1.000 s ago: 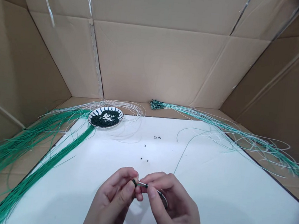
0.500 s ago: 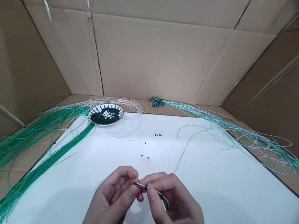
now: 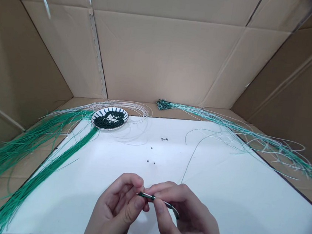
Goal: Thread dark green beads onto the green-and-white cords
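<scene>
Head view: left hand [image 3: 115,207] and right hand [image 3: 185,220] both pinching thin wire [image 3: 147,196] between fingertips, above white board [image 3: 220,198]; dark beads [image 3: 164,139] lie ahead.

A hand could pass forward over the white surface [image 3: 219,202] from the left hand [image 3: 115,211] and right hand [image 3: 186,220], meeting only small dark beads [image 3: 164,139] and one thin wire [image 3: 192,158]. Bundles of green wires [image 3: 42,164] lie along the left side, a looser bundle of wires [image 3: 267,143] lies along the right, a plate of beads [image 3: 96,122] sits at the far edge, and a cardboard wall [image 3: 162,58] stands behind.
</scene>
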A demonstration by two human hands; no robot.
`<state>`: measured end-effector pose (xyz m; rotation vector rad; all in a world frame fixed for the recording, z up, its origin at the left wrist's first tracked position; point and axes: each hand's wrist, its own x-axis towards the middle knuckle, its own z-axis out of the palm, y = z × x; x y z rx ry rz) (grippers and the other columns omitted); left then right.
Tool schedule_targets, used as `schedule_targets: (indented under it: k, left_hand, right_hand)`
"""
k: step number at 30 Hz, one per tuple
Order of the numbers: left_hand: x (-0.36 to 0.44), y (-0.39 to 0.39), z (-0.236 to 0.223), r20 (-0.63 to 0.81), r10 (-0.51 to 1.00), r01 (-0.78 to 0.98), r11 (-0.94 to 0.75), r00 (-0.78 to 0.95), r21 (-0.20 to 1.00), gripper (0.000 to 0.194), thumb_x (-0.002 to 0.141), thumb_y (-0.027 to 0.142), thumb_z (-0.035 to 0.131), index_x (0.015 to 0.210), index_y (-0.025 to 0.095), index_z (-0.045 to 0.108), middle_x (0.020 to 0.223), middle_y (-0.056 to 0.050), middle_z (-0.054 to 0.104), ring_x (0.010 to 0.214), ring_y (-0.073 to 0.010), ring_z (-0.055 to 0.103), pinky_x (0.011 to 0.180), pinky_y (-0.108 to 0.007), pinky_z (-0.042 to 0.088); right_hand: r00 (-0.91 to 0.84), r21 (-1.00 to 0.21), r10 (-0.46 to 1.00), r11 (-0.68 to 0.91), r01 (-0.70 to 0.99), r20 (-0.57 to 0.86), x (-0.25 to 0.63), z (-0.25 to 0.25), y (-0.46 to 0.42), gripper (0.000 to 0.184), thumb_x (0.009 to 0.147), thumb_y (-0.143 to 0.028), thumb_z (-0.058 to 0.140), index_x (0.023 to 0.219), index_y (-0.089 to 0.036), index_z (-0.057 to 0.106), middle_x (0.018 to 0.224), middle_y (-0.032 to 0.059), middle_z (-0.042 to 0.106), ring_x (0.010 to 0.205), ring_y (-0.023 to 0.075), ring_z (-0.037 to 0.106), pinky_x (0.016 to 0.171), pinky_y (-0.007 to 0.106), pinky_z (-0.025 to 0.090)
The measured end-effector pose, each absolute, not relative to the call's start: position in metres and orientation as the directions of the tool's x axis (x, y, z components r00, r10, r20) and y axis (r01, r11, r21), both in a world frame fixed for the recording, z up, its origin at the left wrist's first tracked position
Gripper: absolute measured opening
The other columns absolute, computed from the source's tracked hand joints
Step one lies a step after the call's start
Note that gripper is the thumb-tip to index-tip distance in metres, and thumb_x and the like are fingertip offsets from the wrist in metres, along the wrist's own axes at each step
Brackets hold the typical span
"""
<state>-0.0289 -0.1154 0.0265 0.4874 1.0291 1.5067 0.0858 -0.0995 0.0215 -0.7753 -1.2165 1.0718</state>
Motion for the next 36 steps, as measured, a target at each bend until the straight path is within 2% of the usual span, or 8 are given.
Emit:
schedule_targets:
  k: [9, 15, 23, 31, 36]
  left_hand:
    - [-0.026, -0.115, 0.026, -0.197, 0.909, -0.451, 0.012, -0.366, 0.892, 0.037, 0.053, 0.042, 0.098, 0.073, 0.022, 0.076, 0.069, 0.003, 0.067, 0.064, -0.0121, 0.065, 0.064, -0.016, 0.053]
    - [-0.026, -0.114, 0.024, -0.193, 0.910, -0.453, 0.006, -0.367, 0.891, 0.035, 0.054, 0.043, 0.098, 0.074, 0.022, 0.077, 0.066, 0.002, 0.069, 0.063, -0.0118, 0.061, 0.063, -0.017, 0.052]
    - [-0.028, -0.113, 0.020, -0.233, 0.899, -0.473, 0.032, -0.372, 0.880, 0.035, 0.055, 0.042, 0.098, 0.076, 0.022, 0.079, 0.067, 0.003, 0.071, 0.065, -0.0109, 0.061, 0.066, -0.015, 0.051]
    - [-0.023, -0.108, 0.020, -0.248, 0.893, -0.478, 0.042, -0.376, 0.878, 0.024, 0.066, 0.034, 0.090, 0.081, 0.021, 0.076, 0.072, 0.000, 0.073, 0.073, -0.0165, 0.068, 0.072, -0.022, 0.054]
    - [-0.020, -0.107, 0.020, -0.260, 0.876, -0.480, 0.038, -0.406, 0.877, 0.018, 0.069, 0.030, 0.085, 0.081, 0.021, 0.075, 0.071, 0.002, 0.072, 0.071, -0.0151, 0.065, 0.070, -0.022, 0.053]
  right_hand:
    - [0.033, -0.938, 0.947, 0.322, -0.130, 0.320, 0.086, 0.022, -0.101, 0.018, 0.082, -0.009, 0.067, 0.077, -0.025, 0.075, 0.083, -0.0005, 0.082, 0.077, 0.0156, 0.078, 0.073, 0.020, 0.064]
    - [0.041, -0.944, 0.949, 0.316, -0.099, 0.313, 0.085, 0.020, -0.101, 0.015, 0.083, -0.012, 0.068, 0.077, -0.024, 0.075, 0.086, 0.0021, 0.083, 0.076, 0.0175, 0.078, 0.072, 0.024, 0.065]
    - [0.062, -0.942, 0.948, 0.317, -0.110, 0.312, 0.082, 0.017, -0.102, 0.017, 0.086, -0.012, 0.066, 0.079, -0.024, 0.075, 0.088, 0.0014, 0.082, 0.079, 0.0169, 0.078, 0.073, 0.022, 0.065]
    - [0.108, -0.918, 0.912, 0.395, 0.020, 0.395, 0.075, 0.008, -0.102, 0.018, 0.087, -0.010, 0.066, 0.085, -0.026, 0.075, 0.087, -0.0014, 0.081, 0.083, 0.0155, 0.077, 0.076, 0.019, 0.062]
    - [0.082, -0.904, 0.901, 0.423, 0.062, 0.427, 0.073, -0.002, -0.101, 0.020, 0.089, -0.012, 0.065, 0.089, -0.029, 0.074, 0.091, -0.0041, 0.080, 0.087, 0.0133, 0.076, 0.079, 0.017, 0.060]
